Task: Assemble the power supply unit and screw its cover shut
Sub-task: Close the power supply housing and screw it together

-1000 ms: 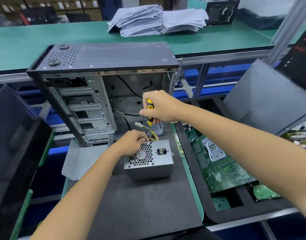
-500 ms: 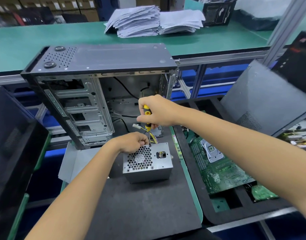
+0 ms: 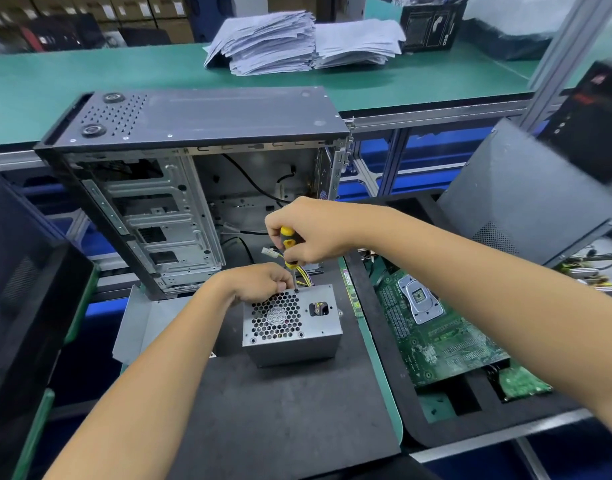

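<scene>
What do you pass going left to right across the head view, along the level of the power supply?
Black panel at the left edge → grey metal sheet → power supply unit → green motherboard.

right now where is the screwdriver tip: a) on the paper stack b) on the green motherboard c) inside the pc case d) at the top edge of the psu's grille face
d: the right hand holds the screwdriver upright, tip at the power supply unit grille face's top edge.
</scene>
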Available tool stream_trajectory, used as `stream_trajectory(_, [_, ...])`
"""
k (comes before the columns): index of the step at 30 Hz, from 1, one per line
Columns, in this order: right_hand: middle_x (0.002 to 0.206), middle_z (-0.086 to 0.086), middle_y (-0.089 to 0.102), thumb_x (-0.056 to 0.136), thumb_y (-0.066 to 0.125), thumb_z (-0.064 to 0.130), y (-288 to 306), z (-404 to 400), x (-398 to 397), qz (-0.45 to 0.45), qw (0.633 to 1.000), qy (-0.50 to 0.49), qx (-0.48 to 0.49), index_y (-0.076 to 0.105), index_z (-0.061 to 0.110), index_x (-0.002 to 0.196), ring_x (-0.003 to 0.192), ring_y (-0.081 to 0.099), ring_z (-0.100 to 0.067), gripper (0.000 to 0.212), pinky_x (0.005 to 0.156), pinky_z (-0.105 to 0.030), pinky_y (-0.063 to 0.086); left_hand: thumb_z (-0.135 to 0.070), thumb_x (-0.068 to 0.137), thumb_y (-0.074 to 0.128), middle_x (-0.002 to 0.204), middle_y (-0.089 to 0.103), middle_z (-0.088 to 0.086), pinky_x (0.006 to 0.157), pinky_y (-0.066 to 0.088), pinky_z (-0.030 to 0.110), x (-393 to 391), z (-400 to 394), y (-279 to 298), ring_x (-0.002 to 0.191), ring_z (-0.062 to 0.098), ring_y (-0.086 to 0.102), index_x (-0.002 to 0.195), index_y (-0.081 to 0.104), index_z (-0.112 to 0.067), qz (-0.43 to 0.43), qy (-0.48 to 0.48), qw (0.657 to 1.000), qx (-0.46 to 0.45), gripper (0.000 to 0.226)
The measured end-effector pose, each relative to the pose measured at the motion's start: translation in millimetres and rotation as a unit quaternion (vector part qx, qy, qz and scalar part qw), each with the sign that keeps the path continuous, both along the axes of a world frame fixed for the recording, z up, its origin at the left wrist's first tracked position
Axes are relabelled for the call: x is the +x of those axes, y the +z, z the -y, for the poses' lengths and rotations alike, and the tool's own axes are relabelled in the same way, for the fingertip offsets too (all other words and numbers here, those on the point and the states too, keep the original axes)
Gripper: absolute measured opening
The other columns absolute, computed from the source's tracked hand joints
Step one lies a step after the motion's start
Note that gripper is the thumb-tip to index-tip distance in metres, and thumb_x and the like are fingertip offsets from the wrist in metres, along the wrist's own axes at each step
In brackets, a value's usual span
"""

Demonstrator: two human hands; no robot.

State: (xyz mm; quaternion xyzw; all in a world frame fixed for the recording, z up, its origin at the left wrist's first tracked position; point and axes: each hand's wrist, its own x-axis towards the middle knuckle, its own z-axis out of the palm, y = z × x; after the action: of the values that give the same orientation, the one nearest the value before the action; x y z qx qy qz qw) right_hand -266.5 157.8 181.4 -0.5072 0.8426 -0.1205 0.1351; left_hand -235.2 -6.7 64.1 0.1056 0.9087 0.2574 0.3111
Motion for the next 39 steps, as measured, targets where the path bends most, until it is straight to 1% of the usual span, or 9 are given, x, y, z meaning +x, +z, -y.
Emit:
stream_trajectory(3, [0.070, 0.016, 0.044, 0.087, 0.065, 0.024, 1.2, 0.9, 2.3, -0.075, 0.997, 0.008, 0.011, 0.053, 0.018, 0.081, 0.076, 0.043, -0.010, 0.015, 0.058, -0.024, 0.034, -0.012, 0.102, 0.039, 0.075, 0.046, 0.001, 0.068, 0.031, 0.029, 0.7, -0.1, -2.4, 0.067, 0.015, 0.035, 0.097, 0.061, -0.012, 0.013, 0.036, 0.999, 0.029, 0.023])
stream_trajectory(10, [0.061, 0.005, 0.035, 0.091, 0.052, 0.040, -3.1, 5.1, 13.6, -0.244, 0.967, 0.023, 0.066, 0.046, 0.017, 0.076, 0.063, 0.047, -0.022, 0.028, 0.045, -0.025, 0.022, -0.004, 0.094, 0.043, 0.076, 0.027, 0.008, 0.058, 0.018, 0.025, 6.1, -2.3, 0.3, 0.064, 0.013, 0.020, 0.068, 0.035, -0.015, 0.036, 0.070, 0.993, 0.091, 0.029])
stream_trajectory(16, [0.098, -0.001, 0.046, 0.087, 0.054, 0.019, 2.6, 6.7, 15.5, -0.129, 0.987, 0.050, 0.084, 0.048, 0.014, 0.090, 0.074, 0.049, -0.019, 0.008, 0.061, -0.032, 0.036, -0.006, 0.090, 0.053, 0.058, 0.043, -0.010, 0.056, 0.026, 0.024, 4.9, -5.1, 1.6, 0.054, 0.008, 0.031, 0.059, 0.048, -0.023, 0.023, 0.055, 0.994, 0.090, 0.035])
stream_trajectory(20, [0.079, 0.000, 0.046, 0.089, 0.061, 0.023, 5.2, 10.7, 16.1, -0.192, 0.977, 0.036, 0.083, 0.051, 0.016, 0.081, 0.078, 0.050, -0.021, 0.015, 0.058, -0.030, 0.035, -0.015, 0.091, 0.056, 0.082, 0.055, 0.000, 0.059, 0.032, 0.024, 2.7, -4.5, -1.8, 0.067, 0.016, 0.038, 0.068, 0.056, -0.020, 0.021, 0.063, 0.996, 0.062, 0.024])
stream_trajectory(25, [0.067, 0.000, 0.036, 0.100, 0.040, 0.039, 0.5, 10.8, 23.8, -0.296, 0.951, 0.014, 0.083, 0.053, 0.014, 0.084, 0.064, 0.042, -0.026, 0.033, 0.052, -0.030, 0.029, -0.015, 0.092, 0.057, 0.048, 0.047, -0.019, 0.044, 0.028, 0.009, 1.2, -8.0, -1.5, 0.049, 0.001, 0.035, 0.066, 0.056, -0.020, 0.008, 0.073, 0.996, 0.041, 0.027])
stream_trajectory(28, [0.082, -0.002, 0.042, 0.098, 0.045, 0.044, 2.3, 9.6, 22.1, -0.237, 0.965, -0.006, 0.113, 0.048, 0.013, 0.097, 0.066, 0.044, -0.023, 0.031, 0.052, -0.031, 0.031, -0.016, 0.093, 0.057, 0.072, 0.054, -0.014, 0.056, 0.033, 0.014, 2.2, -7.8, -3.1, 0.066, 0.006, 0.043, 0.075, 0.058, -0.020, 0.007, 0.079, 0.996, 0.043, 0.018])
stream_trajectory(30, [0.102, -0.004, 0.040, 0.094, 0.056, 0.027, 6.5, 7.6, 20.1, -0.151, 0.981, 0.022, 0.117, 0.043, 0.014, 0.102, 0.062, 0.044, -0.016, 0.019, 0.051, -0.032, 0.030, -0.015, 0.093, 0.056, 0.069, 0.056, -0.021, 0.056, 0.035, 0.011, 3.3, -9.1, -2.0, 0.066, 0.001, 0.046, 0.076, 0.058, -0.018, 0.002, 0.088, 0.995, 0.045, 0.017])
stream_trajectory(34, [0.091, 0.000, 0.048, 0.078, 0.056, -0.001, 6.4, 10.8, 22.9, -0.182, 0.976, 0.050, 0.107, 0.048, 0.018, 0.080, 0.069, 0.043, -0.015, 0.021, 0.051, -0.022, 0.029, -0.009, 0.093, 0.055, 0.042, 0.051, -0.022, 0.038, 0.027, 0.006, 3.9, -13.9, 3.5, 0.038, -0.006, 0.042, 0.064, 0.054, -0.019, -0.003, 0.095, 0.995, 0.038, 0.030])
stream_trajectory(39, [0.075, -0.004, 0.045, 0.099, 0.045, 0.035, 2.6, 17.6, 26.1, -0.230, 0.969, -0.001, 0.090, 0.057, 0.013, 0.088, 0.069, 0.046, -0.025, 0.027, 0.057, -0.032, 0.036, -0.011, 0.094, 0.055, 0.070, 0.053, -0.012, 0.040, 0.030, 0.004, 3.4, -15.9, 3.9, 0.045, -0.006, 0.046, 0.086, 0.063, -0.007, 0.003, 0.093, 0.995, 0.035, 0.012])
